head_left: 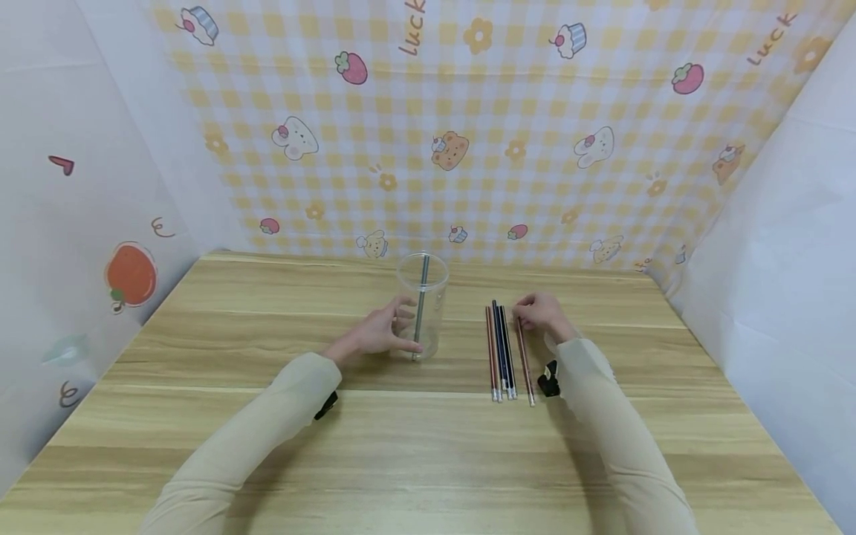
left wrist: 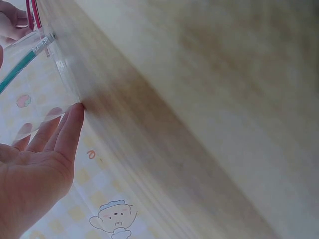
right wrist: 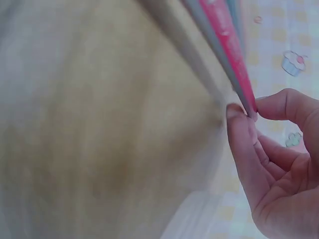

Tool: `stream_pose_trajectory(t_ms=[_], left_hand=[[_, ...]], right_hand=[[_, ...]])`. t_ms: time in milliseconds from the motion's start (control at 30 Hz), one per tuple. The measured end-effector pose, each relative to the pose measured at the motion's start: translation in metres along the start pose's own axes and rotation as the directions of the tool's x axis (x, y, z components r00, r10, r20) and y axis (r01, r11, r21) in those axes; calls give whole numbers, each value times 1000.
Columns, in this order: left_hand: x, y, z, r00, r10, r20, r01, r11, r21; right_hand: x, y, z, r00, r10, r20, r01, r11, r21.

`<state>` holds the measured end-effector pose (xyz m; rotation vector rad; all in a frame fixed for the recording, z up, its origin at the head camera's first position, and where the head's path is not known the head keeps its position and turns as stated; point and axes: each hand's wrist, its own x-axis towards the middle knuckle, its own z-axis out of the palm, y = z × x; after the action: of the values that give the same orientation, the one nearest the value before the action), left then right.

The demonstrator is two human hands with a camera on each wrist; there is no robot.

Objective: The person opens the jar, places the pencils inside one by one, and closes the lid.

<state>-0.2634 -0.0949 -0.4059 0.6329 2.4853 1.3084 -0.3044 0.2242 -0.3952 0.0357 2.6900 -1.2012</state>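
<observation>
A reddish pencil [head_left: 525, 364] is lying at the right of a row of pencils [head_left: 501, 349], slightly apart from it on the wood-grain tabletop [head_left: 401, 461], as a person's right hand [head_left: 540, 310] is pinching its far end between thumb and fingers. The pencil's eraser end is pointing back toward the person; whether it is touching the wood is proving hard to tell. To the left, a clear plastic cup [head_left: 436, 319] is standing upright with a single teal pencil [head_left: 420, 308] leaning inside, eraser end down. The left hand [head_left: 384, 327] is reaching around the cup's left side, its fingers spread and nearly straight along the wall, the thumb lying low across the front; how firmly they are pressing, the pictures are not showing. Behind, a checked cloth [head_left: 428, 96] is hanging with cartoon prints.

The work appears to be at the picking-up step, with the pencil being taken at its end and the cup being steadied. The next move is likely calling for a secure pinch, a lift clear of the neighboring pencils and a swing leftward over the rim, with the eraser end leading downward and the left hand keeping the light cup from tipping.
</observation>
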Motion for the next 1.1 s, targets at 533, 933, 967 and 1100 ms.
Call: stream_pose_trajectory(t_ms=[533, 933, 967, 1100], left_hand=[[0, -1, 1, 1000, 5, -8, -5, 1000, 10], [1, 0, 0, 1000, 3, -4, -3, 1000, 6], [1, 0, 0, 1000, 5, -3, -5, 1000, 6], [0, 0, 0, 1000, 4, -2, -4, 1000, 1]], right_hand=[[-7, -9, -38, 988, -94, -119, 126, 944, 304], [31, 19, -70, 935, -143, -325, 302, 801, 516], [46, 31, -72, 933, -138, -333, 306, 793, 527], [91, 66, -77, 924, -146, -353, 328, 777, 538]])
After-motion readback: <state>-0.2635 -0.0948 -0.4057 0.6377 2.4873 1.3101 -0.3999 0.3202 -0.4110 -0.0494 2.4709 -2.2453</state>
